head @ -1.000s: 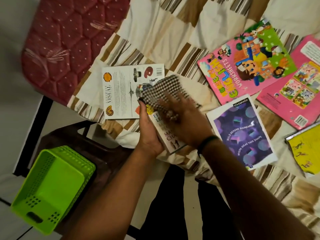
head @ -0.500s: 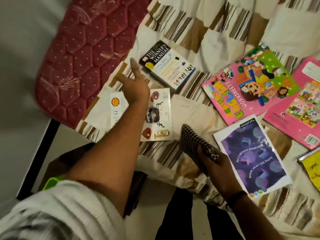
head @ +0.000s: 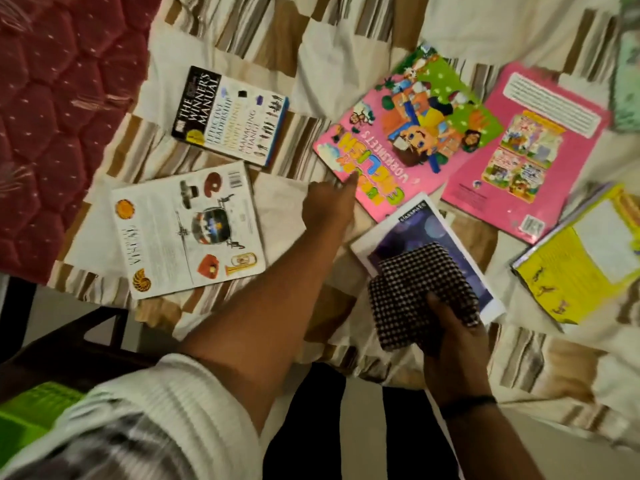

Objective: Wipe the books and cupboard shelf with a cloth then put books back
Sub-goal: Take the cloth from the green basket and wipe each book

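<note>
Several books lie on a striped bedsheet. My right hand grips a folded black-and-white checked cloth, which rests over the near half of a purple notebook. My left hand holds nothing and reaches over the sheet, a finger stretched out to the near corner of the pink English worksheets book. A thick Winner's Manual book lies at the back left. A white Visual book lies nearer, left of my left arm.
A second pink book and a yellow book lie to the right. A red quilted mattress shows at the left. A green basket peeks out at the lower left, on dark furniture beside the bed edge.
One second ago both hands wiped the Winner's Manual; it now lies on the bed. My left hand has swung right to the pink book. My right hand brought the cloth onto the purple notebook.
</note>
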Tool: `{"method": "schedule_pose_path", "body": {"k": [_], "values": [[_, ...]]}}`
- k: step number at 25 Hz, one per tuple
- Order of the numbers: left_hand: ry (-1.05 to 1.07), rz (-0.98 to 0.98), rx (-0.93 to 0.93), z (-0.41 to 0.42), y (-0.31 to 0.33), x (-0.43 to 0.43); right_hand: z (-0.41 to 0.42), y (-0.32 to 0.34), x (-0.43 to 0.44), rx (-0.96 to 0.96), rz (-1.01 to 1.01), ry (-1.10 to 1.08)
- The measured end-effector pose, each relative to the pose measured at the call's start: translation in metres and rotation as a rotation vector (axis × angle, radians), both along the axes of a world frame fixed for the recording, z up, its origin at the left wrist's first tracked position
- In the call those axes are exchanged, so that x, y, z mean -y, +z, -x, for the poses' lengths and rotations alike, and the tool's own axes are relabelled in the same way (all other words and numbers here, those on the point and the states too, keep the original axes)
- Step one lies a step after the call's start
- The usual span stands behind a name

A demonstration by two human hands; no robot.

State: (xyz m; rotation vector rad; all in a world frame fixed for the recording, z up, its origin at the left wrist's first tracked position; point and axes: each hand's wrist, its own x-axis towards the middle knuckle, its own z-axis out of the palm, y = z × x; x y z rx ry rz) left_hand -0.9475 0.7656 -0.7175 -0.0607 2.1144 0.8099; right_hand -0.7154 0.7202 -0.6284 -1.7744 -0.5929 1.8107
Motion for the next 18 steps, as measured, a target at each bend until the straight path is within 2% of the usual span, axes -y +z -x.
{"method": "schedule_pose_path", "body": {"k": [1,4,7,10,11,13,15,16,18], "values": [[0.086,-0.005,-0.008,-0.002,-0.002,-0.011,-0.011,-0.003,-0.007,-0.069,0.035,-0.033],[0.363,-0.110,0.138,-0.005,-0.008,-0.028,-0.024,-0.007,-0.039,-0.272,0.091,-0.068],[0.442,-0.294,0.236,-0.011,-0.010,-0.045,-0.015,-0.009,-0.079,-0.388,0.068,-0.108],[0.386,-0.439,0.091,-0.019,0.017,-0.069,-0.003,-0.007,-0.119,-0.193,-0.068,0.027],[0.383,-0.501,0.040,-0.023,0.028,-0.076,-0.001,-0.003,-0.137,-0.111,-0.182,0.069],[0.304,-0.535,-0.185,-0.024,0.052,-0.082,0.006,0.004,-0.180,0.080,-0.543,0.233],[0.240,-0.557,-0.372,-0.023,0.076,-0.080,0.021,0.005,-0.228,0.281,-0.893,0.509],[0.277,-0.598,-0.403,-0.022,0.094,-0.077,0.035,0.007,-0.247,0.323,-0.996,0.653],[0.405,-0.683,-0.353,-0.023,0.115,-0.065,0.069,0.010,-0.254,0.373,-1.090,0.990]]}}
